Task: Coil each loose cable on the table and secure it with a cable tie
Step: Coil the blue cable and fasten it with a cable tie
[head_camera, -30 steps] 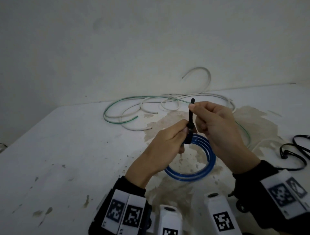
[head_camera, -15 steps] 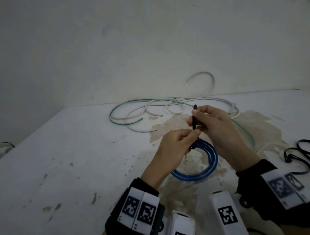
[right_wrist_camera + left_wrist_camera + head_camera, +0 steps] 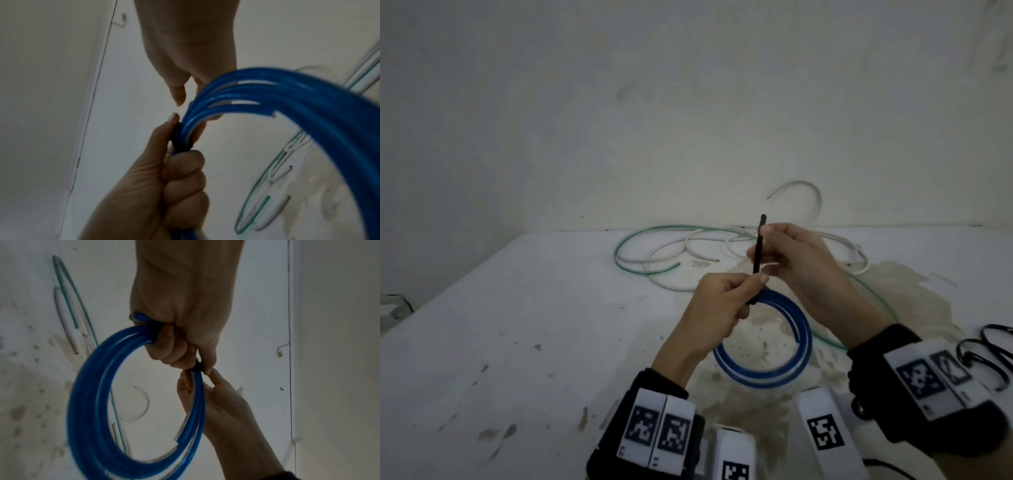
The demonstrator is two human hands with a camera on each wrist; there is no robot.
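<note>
Cable tie (image 3: 759,245) tail, head view only

A white table (image 3: 524,325) against a pale wall, its surface marked by small dark chips at the near left and a broad brownish stain (image 3: 914,294) at centre right. Loose cables lie at the far edge — a thin green cable (image 3: 635,236) looping left and running on to the right across the stain, and white cables (image 3: 674,253) tangled with it, one end arching up before the wall. At the right edge lies a bundle of black looped ties (image 3: 993,349) — partly out of view.
</note>
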